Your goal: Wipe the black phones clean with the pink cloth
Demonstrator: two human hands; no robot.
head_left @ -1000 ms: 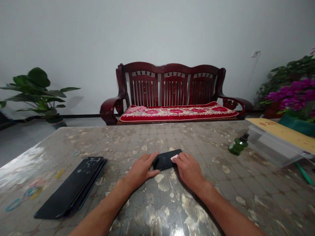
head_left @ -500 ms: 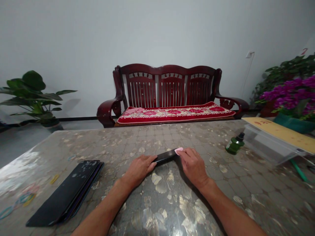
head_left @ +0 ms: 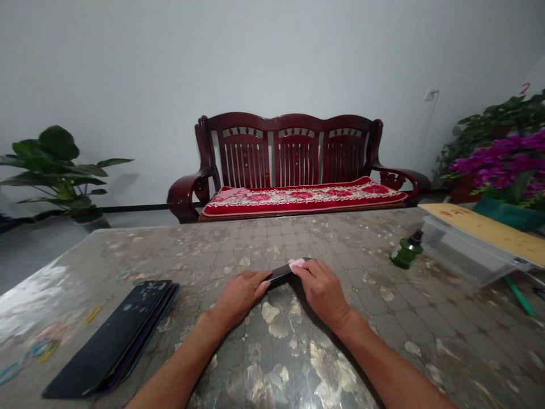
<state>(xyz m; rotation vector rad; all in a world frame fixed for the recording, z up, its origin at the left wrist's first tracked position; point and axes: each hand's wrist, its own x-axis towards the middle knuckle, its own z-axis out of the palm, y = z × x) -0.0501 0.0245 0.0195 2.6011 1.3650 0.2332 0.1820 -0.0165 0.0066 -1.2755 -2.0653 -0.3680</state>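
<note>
Two grips closed: left hand (head_left: 240, 292), right hand (head_left: 321, 289) pinch phone (head_left: 279, 274); long axis left-right.

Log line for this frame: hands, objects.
left hand: grips phone end | right hand: presses pink cloth on phone | nearby: black folder, green bottle

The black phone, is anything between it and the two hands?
Only a small pink pad, under the fingertips of the right hand on the black phone. The left hand touches the phone's other end directly; nothing visible lies between them.
</note>
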